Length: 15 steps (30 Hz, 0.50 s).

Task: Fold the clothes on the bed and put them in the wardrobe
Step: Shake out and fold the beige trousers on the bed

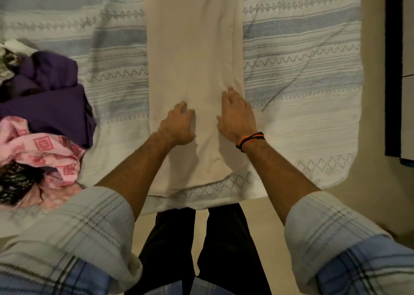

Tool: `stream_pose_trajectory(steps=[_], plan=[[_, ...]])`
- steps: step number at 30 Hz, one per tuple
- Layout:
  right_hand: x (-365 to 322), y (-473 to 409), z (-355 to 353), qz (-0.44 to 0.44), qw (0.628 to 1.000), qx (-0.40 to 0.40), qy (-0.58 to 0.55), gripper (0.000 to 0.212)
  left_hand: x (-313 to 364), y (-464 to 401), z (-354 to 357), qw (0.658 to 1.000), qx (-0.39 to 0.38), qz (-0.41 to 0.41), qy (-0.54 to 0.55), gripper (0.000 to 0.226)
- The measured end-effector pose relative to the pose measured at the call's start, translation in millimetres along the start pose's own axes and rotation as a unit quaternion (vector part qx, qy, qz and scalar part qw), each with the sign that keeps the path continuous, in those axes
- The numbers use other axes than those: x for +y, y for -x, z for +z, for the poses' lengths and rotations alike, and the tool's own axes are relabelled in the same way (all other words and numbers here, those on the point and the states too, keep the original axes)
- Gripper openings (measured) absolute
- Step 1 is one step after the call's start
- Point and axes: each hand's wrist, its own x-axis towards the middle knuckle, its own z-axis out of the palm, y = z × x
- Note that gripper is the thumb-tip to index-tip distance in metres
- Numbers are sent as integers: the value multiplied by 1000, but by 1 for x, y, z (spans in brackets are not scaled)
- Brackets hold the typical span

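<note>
Now left hand grip half-curled, fingertips pressing cream garment, right hand flat, released, on bed

One cream garment, two hands, several heaped clothes.
</note>
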Motion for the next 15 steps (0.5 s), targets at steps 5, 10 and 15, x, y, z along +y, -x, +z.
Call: stream_pose_trajectory(steps=[5, 10, 15], plan=[[-16, -5, -12, 120, 986, -93, -64, 63, -18, 2, -21, 1000, -8, -4, 16, 86], [-17, -7, -22, 146, 978, -39, -147, 60, -35, 6, -33, 995, 40, -42, 82, 80], [-2, -2, -15, 148, 977, -44, -147, 61, -49, 13, -26, 984, 80, -104, 123, 79]])
